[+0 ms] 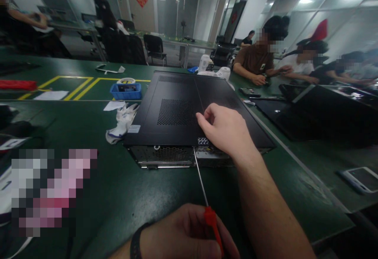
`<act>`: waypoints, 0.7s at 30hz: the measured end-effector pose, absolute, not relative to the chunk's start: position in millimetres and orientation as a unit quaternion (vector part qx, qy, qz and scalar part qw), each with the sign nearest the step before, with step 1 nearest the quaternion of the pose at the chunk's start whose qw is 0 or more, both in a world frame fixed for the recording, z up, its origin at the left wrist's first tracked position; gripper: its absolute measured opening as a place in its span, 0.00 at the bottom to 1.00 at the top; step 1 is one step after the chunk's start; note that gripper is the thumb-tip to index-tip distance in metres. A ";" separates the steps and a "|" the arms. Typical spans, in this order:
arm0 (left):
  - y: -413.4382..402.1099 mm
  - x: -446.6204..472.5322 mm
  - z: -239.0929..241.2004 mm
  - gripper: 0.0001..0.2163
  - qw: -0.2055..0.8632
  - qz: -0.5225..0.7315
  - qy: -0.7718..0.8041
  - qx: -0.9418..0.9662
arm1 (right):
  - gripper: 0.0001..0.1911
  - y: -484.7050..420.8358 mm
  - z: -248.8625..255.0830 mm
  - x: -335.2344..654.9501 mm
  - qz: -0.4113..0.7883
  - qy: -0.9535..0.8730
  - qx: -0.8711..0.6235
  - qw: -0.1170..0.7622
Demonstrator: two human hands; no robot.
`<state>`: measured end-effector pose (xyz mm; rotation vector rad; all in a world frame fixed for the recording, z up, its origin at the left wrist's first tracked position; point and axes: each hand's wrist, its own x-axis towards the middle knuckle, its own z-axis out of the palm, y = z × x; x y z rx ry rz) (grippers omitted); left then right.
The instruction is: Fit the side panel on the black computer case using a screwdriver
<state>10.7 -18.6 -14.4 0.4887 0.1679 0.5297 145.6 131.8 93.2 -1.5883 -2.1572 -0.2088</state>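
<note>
A black computer case [177, 89] lies flat on the green table, its rear panel facing me. My left hand [186, 231], with a dark band at the wrist, is closed around the red handle of a screwdriver [201, 180]. The thin metal shaft points away from me, and its tip meets the rear edge of the case near the middle. On top of the case, close to that edge, rests my right hand [227, 127]. Its thumb stands out a little from the loosely curled fingers, some of which are hidden, and no object shows in it.
White gloves [124, 121] lie against the case's left side, with a blue bin [126, 91] behind them. At right are a dark flat panel [286, 113] and a phone-like device [362, 179]. Several people sit beyond, one in a brown shirt [255, 60]. Blurred items lie at left.
</note>
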 end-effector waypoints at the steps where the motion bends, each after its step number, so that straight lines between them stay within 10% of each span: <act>1: -18.6 11.2 -15.8 0.15 0.930 0.259 0.087 0.245 | 0.14 131.8 93.3 145.7 -0.076 -0.782 -0.576 0.225; 21: -19.5 8.3 -12.5 0.14 0.934 0.265 0.078 0.226 | 0.15 131.1 93.1 146.1 -0.073 -0.786 -0.571 0.226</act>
